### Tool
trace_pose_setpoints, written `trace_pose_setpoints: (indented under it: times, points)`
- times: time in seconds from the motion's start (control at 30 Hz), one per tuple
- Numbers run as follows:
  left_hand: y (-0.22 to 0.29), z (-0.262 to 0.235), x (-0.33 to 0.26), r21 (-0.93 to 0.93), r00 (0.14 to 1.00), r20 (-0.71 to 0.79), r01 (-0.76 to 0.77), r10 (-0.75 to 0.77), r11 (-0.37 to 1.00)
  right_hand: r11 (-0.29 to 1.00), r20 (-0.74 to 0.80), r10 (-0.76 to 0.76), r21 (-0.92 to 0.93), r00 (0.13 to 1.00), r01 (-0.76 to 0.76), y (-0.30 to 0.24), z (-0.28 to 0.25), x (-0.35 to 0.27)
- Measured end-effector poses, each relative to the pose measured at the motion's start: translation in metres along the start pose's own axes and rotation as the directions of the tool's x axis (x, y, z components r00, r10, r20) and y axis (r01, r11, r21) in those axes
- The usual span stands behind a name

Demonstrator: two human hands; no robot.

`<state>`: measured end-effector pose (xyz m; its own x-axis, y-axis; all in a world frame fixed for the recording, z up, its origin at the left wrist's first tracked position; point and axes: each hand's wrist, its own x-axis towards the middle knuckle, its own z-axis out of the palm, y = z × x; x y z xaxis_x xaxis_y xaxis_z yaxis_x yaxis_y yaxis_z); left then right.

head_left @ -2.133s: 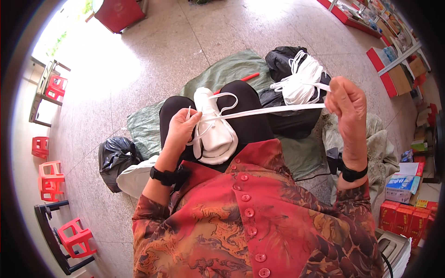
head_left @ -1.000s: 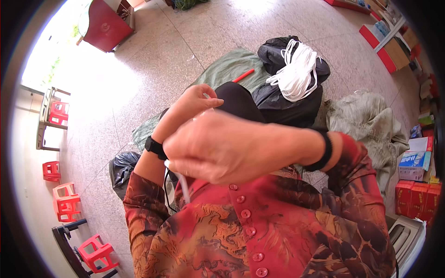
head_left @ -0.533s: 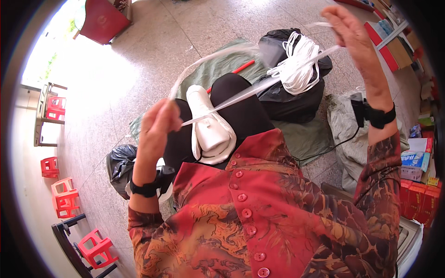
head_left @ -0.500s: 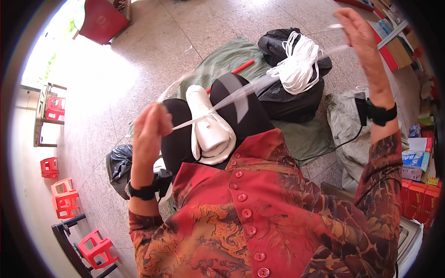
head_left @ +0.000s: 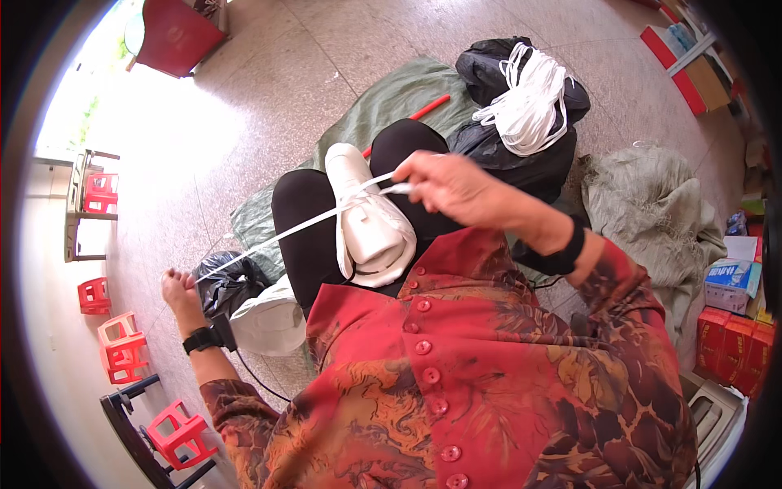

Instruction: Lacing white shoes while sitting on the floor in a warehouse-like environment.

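Observation:
Between my black-clad thighs rests a white, elongated, rounded piece [head_left: 376, 243], narrower at its far end; its exact kind is unclear. Over its middle runs a white cord [head_left: 297, 229], pulled taut to the lower left. My left hand [head_left: 177, 289] is out past my left knee with its fingers closed on that cord. My right hand [head_left: 456, 187] hovers just right of the white piece, pinching the cord close to where it crosses. A short loop of cord shows under the right fingers. Both wrists wear black bands.
Beyond my right knee, a bundle of white cord [head_left: 531, 102] lies on a black plastic bag [head_left: 511, 173]. A green sheet [head_left: 358, 114] covers the floor under a red stick [head_left: 430, 107]. To the right is a pale woven sack [head_left: 648, 204]; red stools [head_left: 122, 346] stand left.
My left hand has swung outward to the lower left, drawing the cord taut. The right hand has come down from the upper right to beside the white piece.

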<state>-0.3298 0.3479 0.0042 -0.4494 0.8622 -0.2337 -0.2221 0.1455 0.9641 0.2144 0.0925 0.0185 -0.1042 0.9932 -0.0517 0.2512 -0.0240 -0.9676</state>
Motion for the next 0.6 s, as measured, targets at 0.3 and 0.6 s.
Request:
trace_pose_setpoints:
  times: [0.3,0.6]
  points:
    - [-0.013,0.098,-0.176,0.515,0.725,0.687,-0.44,-0.047,0.736,0.879,-0.039,-0.245,-0.43,0.969,0.205,0.029,0.031,0.024]
    - [-0.07,0.154,-0.269,0.411,0.473,0.877,-0.643,-0.086,0.646,0.932,-0.097,-0.157,-0.343,0.983,0.115,0.022,0.028,0.029]
